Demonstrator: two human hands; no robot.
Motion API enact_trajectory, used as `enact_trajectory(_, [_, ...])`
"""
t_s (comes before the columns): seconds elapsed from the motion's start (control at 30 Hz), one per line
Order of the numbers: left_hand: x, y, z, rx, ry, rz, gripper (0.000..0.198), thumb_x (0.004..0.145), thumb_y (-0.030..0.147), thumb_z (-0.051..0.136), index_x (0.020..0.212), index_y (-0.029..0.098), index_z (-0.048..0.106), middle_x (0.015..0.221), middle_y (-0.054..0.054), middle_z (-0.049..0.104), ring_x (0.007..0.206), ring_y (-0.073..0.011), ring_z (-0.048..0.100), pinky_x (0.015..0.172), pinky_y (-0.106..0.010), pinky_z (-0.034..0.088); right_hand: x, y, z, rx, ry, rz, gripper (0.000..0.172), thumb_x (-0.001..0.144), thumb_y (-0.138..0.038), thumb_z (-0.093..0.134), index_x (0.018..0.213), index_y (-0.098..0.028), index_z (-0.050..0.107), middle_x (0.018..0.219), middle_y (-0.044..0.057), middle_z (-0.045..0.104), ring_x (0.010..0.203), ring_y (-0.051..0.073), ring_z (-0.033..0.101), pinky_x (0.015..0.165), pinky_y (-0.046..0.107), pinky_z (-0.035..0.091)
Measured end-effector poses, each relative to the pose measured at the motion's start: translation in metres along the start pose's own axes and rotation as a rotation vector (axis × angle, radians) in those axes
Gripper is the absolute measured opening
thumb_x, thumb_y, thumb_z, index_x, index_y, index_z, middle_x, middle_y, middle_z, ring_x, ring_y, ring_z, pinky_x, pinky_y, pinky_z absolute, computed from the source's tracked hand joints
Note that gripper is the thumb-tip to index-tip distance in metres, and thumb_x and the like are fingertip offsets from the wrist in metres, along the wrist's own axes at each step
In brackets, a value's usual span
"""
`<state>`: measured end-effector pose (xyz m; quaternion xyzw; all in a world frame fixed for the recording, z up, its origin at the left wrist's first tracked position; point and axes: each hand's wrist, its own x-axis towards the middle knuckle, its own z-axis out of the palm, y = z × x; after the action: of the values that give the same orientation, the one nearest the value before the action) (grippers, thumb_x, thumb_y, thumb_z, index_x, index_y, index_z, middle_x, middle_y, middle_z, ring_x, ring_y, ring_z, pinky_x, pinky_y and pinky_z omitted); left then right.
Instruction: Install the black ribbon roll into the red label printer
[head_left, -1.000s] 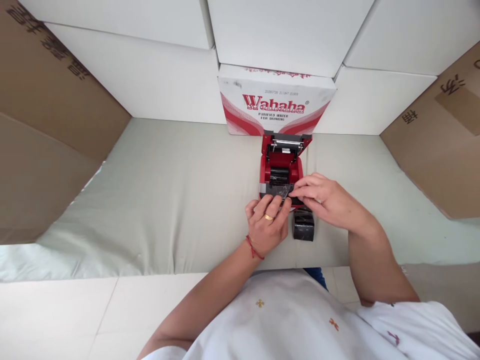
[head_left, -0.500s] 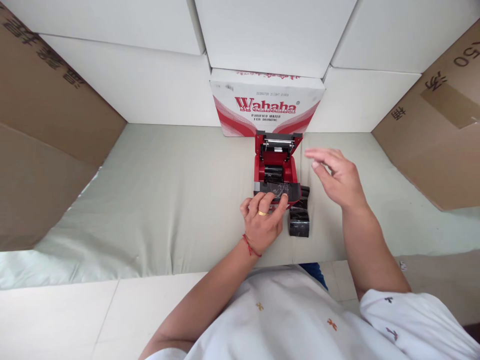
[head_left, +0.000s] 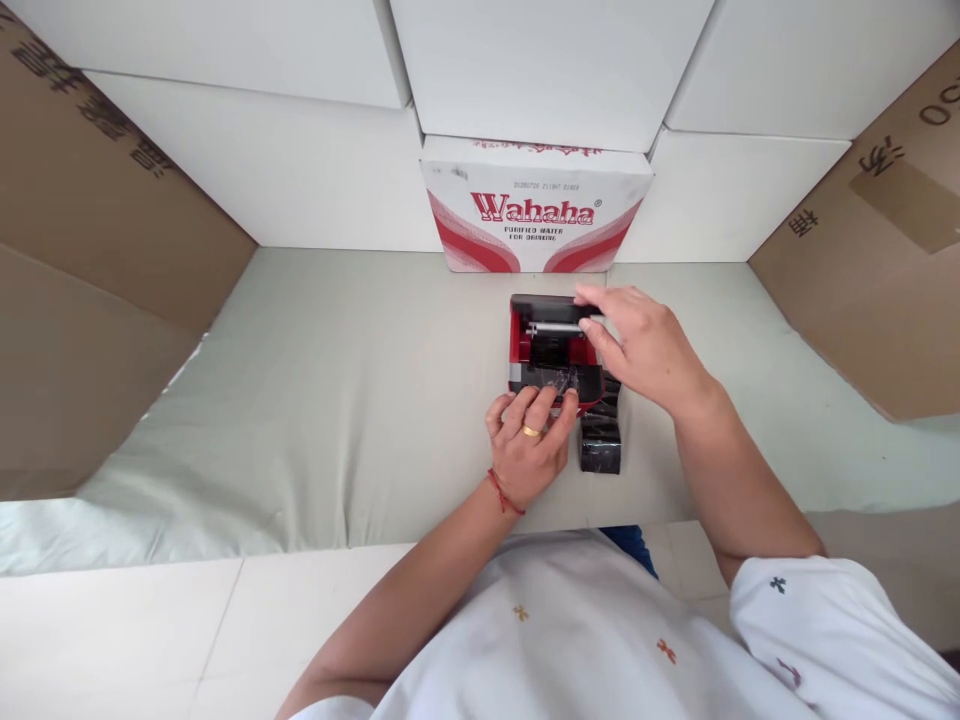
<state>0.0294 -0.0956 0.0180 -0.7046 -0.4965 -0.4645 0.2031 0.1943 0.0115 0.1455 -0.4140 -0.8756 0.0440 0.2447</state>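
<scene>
Lid half lowered on a red-and-black device at mid-worktop

The red-and-black device [head_left: 524, 350] sits on the worktop [head_left: 375, 390], a little right of the picture's middle, its lid [head_left: 551, 306] tilted over the body with a gap at the front. A metal bar [head_left: 556, 328] shows beneath the lid. The left hand [head_left: 525, 455] lies palm down at the device's front, fingertips on the black film [head_left: 551, 378] there; whether it grips or only presses, I cannot tell. The right hand [head_left: 649, 345] pinches the lid's right end between thumb and fingers. The two hands are apart. Beside the device's front right corner, more film lies in a folded heap [head_left: 601, 446] on the cloth.

Pale green cloth covers the worktop, creased towards the front left. Only a narrow strip separates the device from the Wahaha carton [head_left: 536, 215] behind it, which stands before a wall of white boxes [head_left: 555, 65]. Brown cartons close both ends: the left carton [head_left: 97, 280] beyond a wide stretch of cloth, the right carton [head_left: 877, 270] past the right hand. Their walls splay outwards, so the space broadens towards the wearer. Both arms cross the front edge, below which tiled floor [head_left: 112, 630] shows.
</scene>
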Motion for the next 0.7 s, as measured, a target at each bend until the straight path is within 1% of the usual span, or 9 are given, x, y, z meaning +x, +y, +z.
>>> enact_trajectory(0.1, [0.002, 0.001, -0.001, 0.010, -0.017, -0.010, 0.044, 0.093, 0.009, 0.066, 0.130, 0.029, 0.079, 0.113, -0.009, 0.082, 0.116, -0.0233, 0.069, 0.115, -0.042, 0.039, -0.014, -0.016, -0.009, -0.092, -0.198, 0.011, 0.036, 0.111, -0.021, 0.047, 0.131, -0.018, 0.077, 0.125, 0.013, 0.084, 0.111, 0.029, 0.079, 0.098, 0.042, 0.060])
enact_trajectory(0.2, [0.002, 0.001, -0.002, 0.003, -0.031, -0.015, 0.044, 0.094, 0.010, 0.067, 0.131, 0.031, 0.079, 0.114, -0.008, 0.081, 0.119, -0.0240, 0.067, 0.114, -0.043, 0.039, -0.021, -0.029, -0.011, -0.209, -0.373, 0.013, 0.035, 0.107, -0.012, 0.049, 0.124, -0.017, 0.078, 0.120, 0.014, 0.085, 0.106, 0.029, 0.080, 0.084, 0.037, 0.058])
enact_trajectory(0.3, [0.001, 0.001, -0.002, -0.024, -0.031, -0.029, 0.044, 0.095, 0.011, 0.066, 0.131, 0.033, 0.079, 0.114, -0.008, 0.081, 0.117, -0.0246, 0.067, 0.112, -0.044, 0.040, -0.019, -0.039, -0.011, -0.308, -0.465, 0.004, 0.031, 0.100, -0.008, 0.054, 0.119, -0.015, 0.078, 0.112, 0.015, 0.086, 0.099, 0.031, 0.080, 0.069, 0.038, 0.050])
enact_trajectory(0.37, [0.000, 0.001, -0.002, -0.069, -0.041, -0.056, 0.047, 0.095, 0.011, 0.067, 0.134, 0.035, 0.077, 0.116, -0.008, 0.080, 0.116, -0.0253, 0.067, 0.111, -0.044, 0.039, -0.016, -0.043, -0.011, -0.332, -0.496, -0.004, 0.027, 0.097, -0.008, 0.058, 0.113, -0.016, 0.078, 0.105, 0.014, 0.086, 0.094, 0.031, 0.079, 0.063, 0.038, 0.044])
enact_trajectory(0.47, [-0.003, 0.001, -0.002, -0.109, -0.062, -0.092, 0.051, 0.096, 0.014, 0.067, 0.140, 0.039, 0.074, 0.119, -0.007, 0.080, 0.119, -0.0260, 0.068, 0.112, -0.045, 0.038, -0.013, -0.043, -0.012, -0.328, -0.496, -0.006, 0.024, 0.094, -0.009, 0.061, 0.108, -0.017, 0.078, 0.099, 0.013, 0.086, 0.090, 0.031, 0.080, 0.059, 0.038, 0.040])
enact_trajectory(0.57, [-0.003, 0.000, -0.001, -0.109, -0.079, -0.107, 0.053, 0.096, 0.015, 0.067, 0.142, 0.040, 0.073, 0.119, -0.007, 0.080, 0.118, -0.0257, 0.068, 0.113, -0.045, 0.038, -0.017, -0.036, -0.008, -0.306, -0.428, 0.030, 0.029, 0.098, -0.011, 0.058, 0.113, -0.019, 0.081, 0.098, 0.012, 0.087, 0.089, 0.030, 0.081, 0.061, 0.036, 0.044])
enact_trajectory(0.63, [-0.002, 0.000, -0.002, -0.131, -0.083, -0.114, 0.053, 0.094, 0.013, 0.067, 0.141, 0.038, 0.073, 0.119, -0.007, 0.080, 0.117, -0.0253, 0.068, 0.111, -0.045, 0.038, -0.024, -0.029, -0.002, -0.260, -0.319, 0.075, 0.033, 0.102, -0.015, 0.055, 0.120, -0.022, 0.082, 0.101, 0.009, 0.088, 0.091, 0.028, 0.082, 0.066, 0.036, 0.052])
enact_trajectory(0.7, [0.001, -0.001, -0.006, -0.171, -0.085, -0.116, 0.051, 0.093, 0.012, 0.066, 0.138, 0.035, 0.074, 0.118, -0.008, 0.080, 0.116, -0.0255, 0.068, 0.108, -0.044, 0.040, -0.035, -0.025, 0.006, -0.172, -0.165, 0.094, 0.035, 0.107, -0.018, 0.052, 0.125, -0.024, 0.081, 0.112, 0.008, 0.088, 0.100, 0.027, 0.083, 0.076, 0.037, 0.060])
